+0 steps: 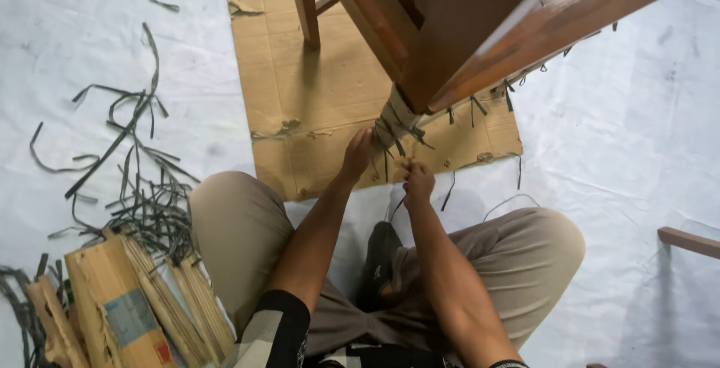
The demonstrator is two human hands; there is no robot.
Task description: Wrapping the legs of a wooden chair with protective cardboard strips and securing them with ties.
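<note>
Dark wood frames the chair (480, 30) tilted toward you, so the wrapped leg (394, 117) sits within reach between your knees, over the near edge of the cardboard sheet (315, 90) on the floor. Your left hand (358, 154) steadies the woven binding, fingers curled against it. Your right hand (418, 180) has its fingers pinched together on a thin dark strip (396, 207), keeping it taut. Spare strips (142, 188) lie scattered to your left.

A furniture-weaving workshop floor: white sheeting (90, 8), cardboard (330, 105), scattered dark strips (135, 158), wooden chair frame (480, 30).
</note>
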